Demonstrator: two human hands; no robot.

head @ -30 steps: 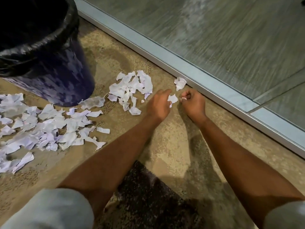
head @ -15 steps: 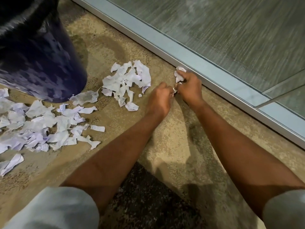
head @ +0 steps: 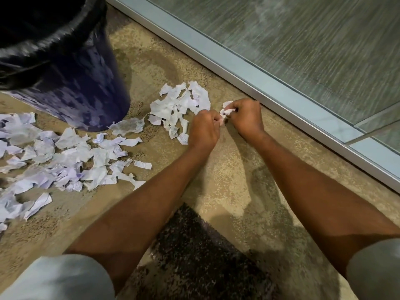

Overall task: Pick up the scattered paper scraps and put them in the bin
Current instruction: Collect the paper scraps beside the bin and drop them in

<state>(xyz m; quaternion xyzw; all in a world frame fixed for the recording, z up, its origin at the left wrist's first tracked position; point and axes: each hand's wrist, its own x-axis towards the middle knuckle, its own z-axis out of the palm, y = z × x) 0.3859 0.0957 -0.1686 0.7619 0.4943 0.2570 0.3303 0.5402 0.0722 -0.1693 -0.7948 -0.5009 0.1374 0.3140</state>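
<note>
White torn paper scraps lie on the beige carpet: a small heap (head: 179,107) just left of my hands and a wide spread (head: 54,161) at the left. A dark blue bin (head: 71,100) lined with a black bag stands at the upper left. My right hand (head: 245,119) pinches a crumpled white scrap (head: 226,109) in its fingertips. My left hand (head: 204,131) is curled right beside it, its fingertips touching a bit of paper between the two hands. Both hands hover low over the carpet near the door track.
A metal door track (head: 249,68) with a glass panel (head: 303,40) runs diagonally from top centre to the right edge, close behind my hands. A dark patch of carpet (head: 194,252) lies between my forearms.
My right hand lifted the scrap that lay by the door track and drew it back toward my left hand. Both hands came together; the view shifted so the bin appears larger.
</note>
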